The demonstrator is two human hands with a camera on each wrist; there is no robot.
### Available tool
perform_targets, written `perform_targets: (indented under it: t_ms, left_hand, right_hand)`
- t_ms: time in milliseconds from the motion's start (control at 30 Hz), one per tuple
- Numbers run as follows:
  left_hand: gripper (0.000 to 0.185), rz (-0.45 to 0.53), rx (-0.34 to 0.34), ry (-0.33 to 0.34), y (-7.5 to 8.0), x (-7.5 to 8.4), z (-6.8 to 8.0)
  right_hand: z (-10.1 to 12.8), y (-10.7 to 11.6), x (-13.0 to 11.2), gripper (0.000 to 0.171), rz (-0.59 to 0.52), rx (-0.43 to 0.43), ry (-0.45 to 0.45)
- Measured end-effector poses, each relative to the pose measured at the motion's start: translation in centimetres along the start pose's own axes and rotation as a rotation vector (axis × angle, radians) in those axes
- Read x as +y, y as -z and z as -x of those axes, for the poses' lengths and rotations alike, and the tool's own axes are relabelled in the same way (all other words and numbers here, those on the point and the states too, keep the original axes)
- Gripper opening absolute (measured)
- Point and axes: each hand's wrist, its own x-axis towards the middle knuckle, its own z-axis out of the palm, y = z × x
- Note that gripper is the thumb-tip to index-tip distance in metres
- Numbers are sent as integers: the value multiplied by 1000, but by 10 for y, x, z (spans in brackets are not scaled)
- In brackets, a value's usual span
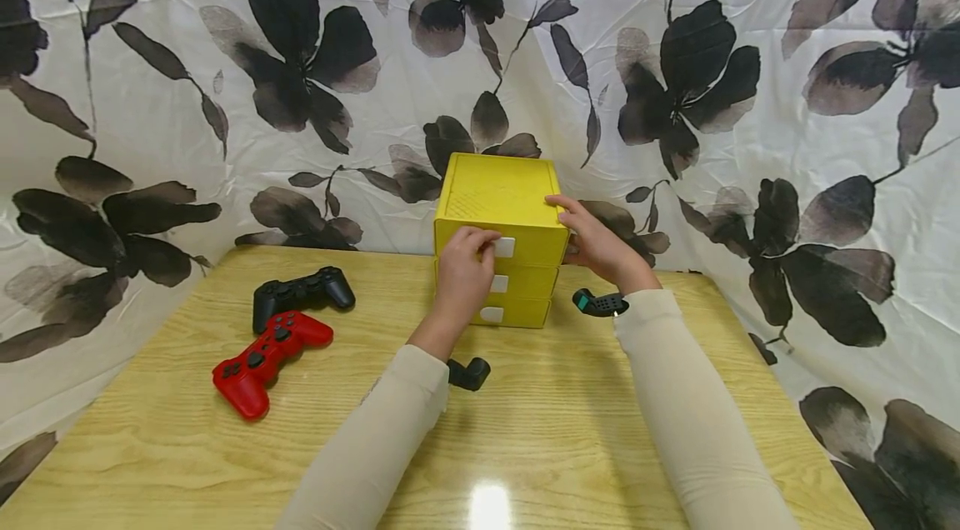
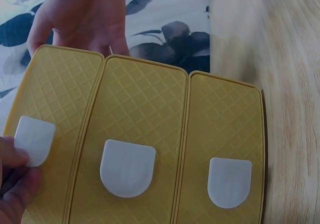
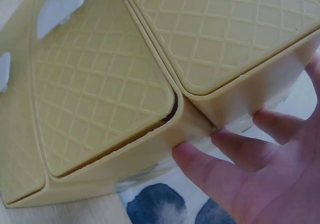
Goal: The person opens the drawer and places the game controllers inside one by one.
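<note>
Has before both hands a yellow drawer unit (image 1: 498, 188), upright near the back of the counter (image 1: 570, 430), just in front of a flowered cloth (image 1: 390, 88). Shows three drawers one above another, each front wider than tall, each bearing a white handle.

Pinches the top white handle (image 1: 506, 247) at its edge with the left hand (image 1: 463, 267): a closed grip, on that handle alone. Leaves untouched, lower down, the middle white handle (image 1: 498, 284) and the bottom white handle (image 1: 492, 314).

Rests the right hand (image 1: 596, 247) against the unit's right side near the top, one digit over the upper edge, several fingertips touching the side wall: an open grip, extended rather than wrapped round anything.

Hinges, by judgement, on the meeting of left grip and top handle: no gap there, the left hand nearer to it than the right. Runs side to side along the drawer front's long axis; seems made to slide square to that, toward the body.

Shows, in the right wrist view, a dark gap at one corner of the middle drawer front (image 3: 110, 93).

Has well off to the left a black controller (image 1: 300, 294) and a red controller (image 1: 272, 359), close together.
</note>
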Motion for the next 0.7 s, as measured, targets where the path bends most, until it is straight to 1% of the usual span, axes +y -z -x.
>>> perform_targets:
  t_ms: [133,267,500,700]
  left_hand:
    - [15,10,-17,-1,2,1,0]
    - [17,25,-24,12,2,-2,2]
    - [17,66,26,7,3,-10,11]
    - [19,98,35,38,4,-17,21]
  right_hand:
    - [0,1,0,56,28,-4,6]
    - [0,2,0,56,48,-15,8]
    - [-1,1,1,55,45,-7,3]
    - [1,2,2,54,30,0,2]
